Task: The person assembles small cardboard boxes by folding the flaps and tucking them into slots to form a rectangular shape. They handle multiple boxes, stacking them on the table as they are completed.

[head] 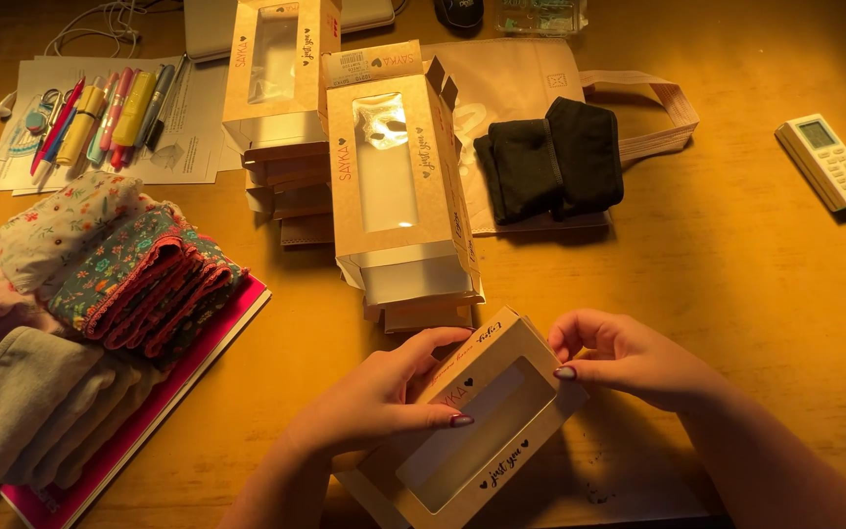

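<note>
I hold a flat brown cardboard box with a clear window [475, 431] over the table's near edge, tilted diagonally. My left hand [384, 397] grips its upper left side, thumb pressed on the face near the window. At the box's top right corner my right hand [629, 358] pinches the end flap. Just beyond them an assembled window box [399, 186] lies on a stack of flat ones, with another window box [276, 69] on a second stack behind it.
Folded floral cloths [139, 274] and grey cloths [22, 411] rest on a pink board at left. Pens [110, 118] lie on papers at the back left. Black folded fabric [555, 162] sits on a paper bag. A white remote [827, 162] is at right.
</note>
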